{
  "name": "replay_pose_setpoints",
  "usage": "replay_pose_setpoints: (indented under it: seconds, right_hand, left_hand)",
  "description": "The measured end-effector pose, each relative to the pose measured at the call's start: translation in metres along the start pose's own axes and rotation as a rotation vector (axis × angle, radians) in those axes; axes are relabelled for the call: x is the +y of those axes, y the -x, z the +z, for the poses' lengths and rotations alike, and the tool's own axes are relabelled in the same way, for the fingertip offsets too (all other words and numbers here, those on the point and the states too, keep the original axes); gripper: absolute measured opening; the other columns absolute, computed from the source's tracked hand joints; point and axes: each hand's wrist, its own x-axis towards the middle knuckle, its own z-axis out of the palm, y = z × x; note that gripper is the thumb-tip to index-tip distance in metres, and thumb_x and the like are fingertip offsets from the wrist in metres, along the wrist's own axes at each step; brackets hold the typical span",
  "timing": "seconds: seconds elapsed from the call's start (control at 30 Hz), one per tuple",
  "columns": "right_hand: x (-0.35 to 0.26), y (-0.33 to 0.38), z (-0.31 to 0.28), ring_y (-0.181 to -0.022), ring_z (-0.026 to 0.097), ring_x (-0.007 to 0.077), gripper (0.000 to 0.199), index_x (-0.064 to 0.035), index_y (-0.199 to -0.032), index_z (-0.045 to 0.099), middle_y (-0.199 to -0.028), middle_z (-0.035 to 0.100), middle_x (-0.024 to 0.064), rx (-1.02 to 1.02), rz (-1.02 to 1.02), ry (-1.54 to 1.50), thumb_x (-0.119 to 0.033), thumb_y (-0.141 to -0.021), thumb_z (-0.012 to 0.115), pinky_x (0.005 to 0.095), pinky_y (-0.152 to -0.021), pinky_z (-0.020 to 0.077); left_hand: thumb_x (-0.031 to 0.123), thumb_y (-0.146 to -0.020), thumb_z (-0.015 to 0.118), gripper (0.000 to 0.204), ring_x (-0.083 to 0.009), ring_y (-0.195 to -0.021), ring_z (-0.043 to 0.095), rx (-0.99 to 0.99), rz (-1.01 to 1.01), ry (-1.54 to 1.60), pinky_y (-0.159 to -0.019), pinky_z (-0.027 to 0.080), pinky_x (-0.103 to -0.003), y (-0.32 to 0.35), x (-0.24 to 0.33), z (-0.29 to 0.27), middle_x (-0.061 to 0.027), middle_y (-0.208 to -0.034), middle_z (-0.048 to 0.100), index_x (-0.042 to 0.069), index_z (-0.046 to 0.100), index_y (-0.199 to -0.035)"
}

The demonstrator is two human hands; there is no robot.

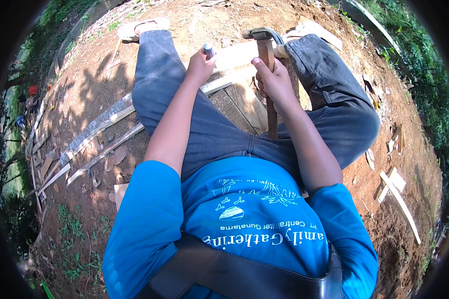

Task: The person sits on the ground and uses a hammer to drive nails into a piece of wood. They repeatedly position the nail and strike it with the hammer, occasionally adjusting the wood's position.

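Note:
My right hand is closed round the wooden handle of a claw hammer, which stands upright with its dark metal head at the far end. My left hand is closed round a short tool with a shiny, round metal end; its lower part is hidden by the fingers, so I cannot tell its kind. Beyond and between the hands lies a pale, sunlit piece of wood. The hammer head is apart from the tool in my left hand.
Between my legs lie brown boards. Long wooden strips run out to the left past my left leg. Offcuts lie on the bare soil at right. Green plants border the ground.

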Motion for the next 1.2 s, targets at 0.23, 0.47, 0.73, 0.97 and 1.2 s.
replay_pose_setpoints:
  seconds: [0.23, 0.47, 0.73, 0.97, 1.2]
  right_hand:
    - [0.001, 0.0, 0.001, -0.046, 0.037, 0.003, 0.026, -0.0077, -0.103, 0.055, -0.064, 0.041, -0.0054, 0.017, -0.015, 0.054, -0.033, -0.1, 0.059, 0.0221, -0.041, 0.0295]
    - [-0.095, 0.042, 0.011, -0.05, 0.037, 0.0026, 0.034, -0.0009, -0.111, 0.057, -0.064, 0.04, -0.006, -0.031, -0.542, 0.217, -0.034, -0.105, 0.051, 0.0205, -0.044, 0.0304]
    - [-0.013, -0.018, 0.017, -0.078, 0.066, 0.0248, 0.036, 0.0051, -0.102, 0.062, -0.079, 0.066, 0.0181, 0.033, -0.203, 0.949, -0.031, -0.097, 0.059, 0.0405, -0.073, 0.0493]
    - [-0.056, 0.021, 0.037, -0.06, 0.057, 0.0137, 0.023, 0.0006, -0.095, 0.056, -0.067, 0.059, 0.0055, 0.081, -0.666, 0.17, -0.022, -0.101, 0.055, 0.0295, -0.056, 0.0439]
    - [-0.077, 0.023, 0.037, -0.063, 0.054, 0.012, 0.033, 0.006, -0.101, 0.059, -0.07, 0.06, 0.0078, 0.026, -0.468, 0.445, -0.027, -0.099, 0.06, 0.0298, -0.059, 0.0437]
  left_hand:
    - [0.022, -0.09, 0.068, 0.027, -0.0235, -0.086, 0.07, -0.08, 0.026, -0.029, -0.078, 0.052, -0.034, 0.004, 0.023, 0.003, -0.0124, -0.094, 0.073, 0.004, 0.065, -0.11]
    - [0.016, -0.088, 0.064, 0.023, -0.0384, -0.087, 0.067, 0.046, 0.143, -0.005, -0.079, 0.052, -0.045, 0.006, 0.001, 0.007, -0.0198, -0.088, 0.068, 0.005, 0.061, -0.108]
    - [0.02, -0.089, 0.062, 0.027, -0.0392, -0.093, 0.066, -0.084, 0.091, 0.022, -0.082, 0.053, -0.047, 0.007, 0.023, 0.008, -0.0213, -0.095, 0.069, 0.009, 0.061, -0.114]
    - [0.02, -0.092, 0.06, 0.026, -0.04, -0.094, 0.066, -0.043, 0.091, 0.024, -0.082, 0.052, -0.045, 0.005, 0.013, 0.007, -0.0214, -0.095, 0.069, 0.009, 0.061, -0.115]
    - [0.021, -0.092, 0.06, 0.022, -0.0395, -0.087, 0.066, -0.124, -0.03, 0.018, -0.079, 0.053, -0.042, 0.012, 0.024, -0.001, -0.02, -0.092, 0.069, 0.009, 0.062, -0.111]
